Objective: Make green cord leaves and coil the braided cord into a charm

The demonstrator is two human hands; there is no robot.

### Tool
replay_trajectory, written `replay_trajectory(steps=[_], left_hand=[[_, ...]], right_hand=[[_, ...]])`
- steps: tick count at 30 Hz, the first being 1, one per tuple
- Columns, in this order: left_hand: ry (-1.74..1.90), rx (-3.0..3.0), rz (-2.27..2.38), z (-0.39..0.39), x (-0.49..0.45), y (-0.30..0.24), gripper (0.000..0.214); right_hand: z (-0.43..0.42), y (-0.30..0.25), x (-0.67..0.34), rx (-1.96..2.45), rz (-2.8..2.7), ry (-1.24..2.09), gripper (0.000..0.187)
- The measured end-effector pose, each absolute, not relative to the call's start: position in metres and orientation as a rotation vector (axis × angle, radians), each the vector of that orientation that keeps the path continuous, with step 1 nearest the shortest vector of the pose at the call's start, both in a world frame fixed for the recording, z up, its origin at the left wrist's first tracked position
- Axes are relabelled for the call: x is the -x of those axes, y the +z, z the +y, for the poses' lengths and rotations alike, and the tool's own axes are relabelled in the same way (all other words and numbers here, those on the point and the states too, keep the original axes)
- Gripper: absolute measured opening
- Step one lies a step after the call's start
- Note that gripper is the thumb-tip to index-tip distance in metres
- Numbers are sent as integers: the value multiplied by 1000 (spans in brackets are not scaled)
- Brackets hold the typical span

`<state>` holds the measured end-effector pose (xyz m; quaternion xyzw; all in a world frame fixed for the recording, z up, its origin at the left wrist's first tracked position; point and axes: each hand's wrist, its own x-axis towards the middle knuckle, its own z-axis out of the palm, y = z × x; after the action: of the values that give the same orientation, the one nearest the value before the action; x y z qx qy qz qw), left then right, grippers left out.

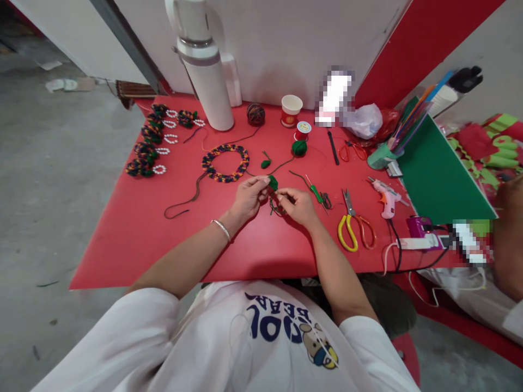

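Over the middle of the red table, my left hand pinches a small green crocheted piece between thumb and fingers. Close beside it, my right hand is closed, its fingertips at the lower edge of that piece. Dark green yarn hangs in a loop below the fingertips; what exactly the right fingers grip is too small to tell. Just beyond my hands lie a little green leaf shape and a green yarn ball. A green-handled crochet hook rests right of my right hand.
Left of my hands lies a multicoloured braided ring; crocheted pieces with bead loops line the left edge. A white flask and paper cup stand behind. Yellow-and-orange-handled scissors and a pink glue gun lie right.
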<state>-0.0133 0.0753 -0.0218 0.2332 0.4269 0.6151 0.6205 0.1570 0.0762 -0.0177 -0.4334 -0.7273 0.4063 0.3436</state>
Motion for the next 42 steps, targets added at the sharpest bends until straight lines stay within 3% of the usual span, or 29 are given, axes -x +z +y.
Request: replay_trajectory(steps=[19,42], left_hand=[[1412,-521,962,76,13,-23,29],[1391,-542,982,73,12,-17,31]], right_hand=[[76,-19,-155,1095,-1814,1201,24],[77,-25,-151,1083,-1748,1135,23]])
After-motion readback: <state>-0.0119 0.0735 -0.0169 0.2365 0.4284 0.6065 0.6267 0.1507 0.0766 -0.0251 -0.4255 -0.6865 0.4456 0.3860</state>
